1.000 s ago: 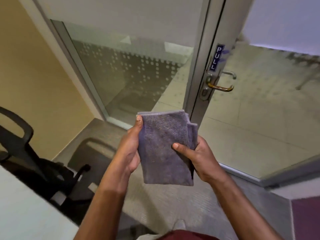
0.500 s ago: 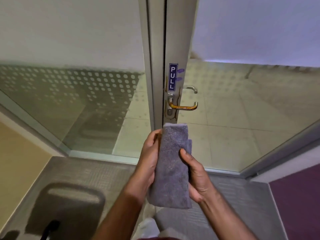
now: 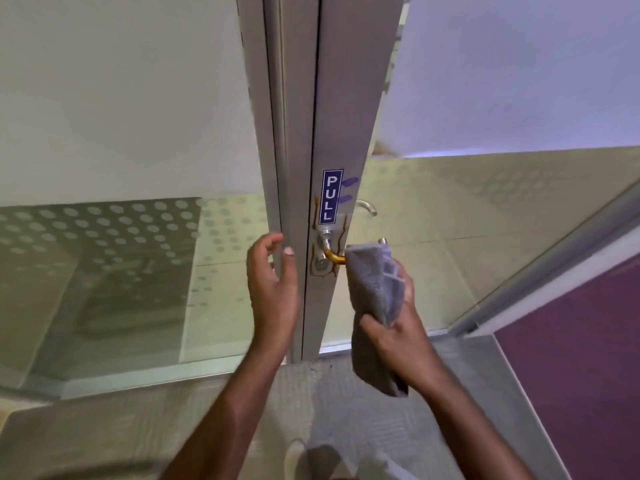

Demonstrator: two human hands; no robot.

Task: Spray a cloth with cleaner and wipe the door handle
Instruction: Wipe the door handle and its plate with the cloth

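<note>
Two bare hands at glass door. Left to right: frosted, dot-patterned glass panel; left hand empty, fingers loosely curled and apart, hovering just beside metal door frame; blue PULL sticker on frame above lock plate; brass-coloured door handle w/ outer end covered by grey cloth; right hand w/ fingers clamped on cloth, upper edge pressed over handle, lower end hanging free below palm. Purple floor far right. Grey carpet underfoot.
</note>
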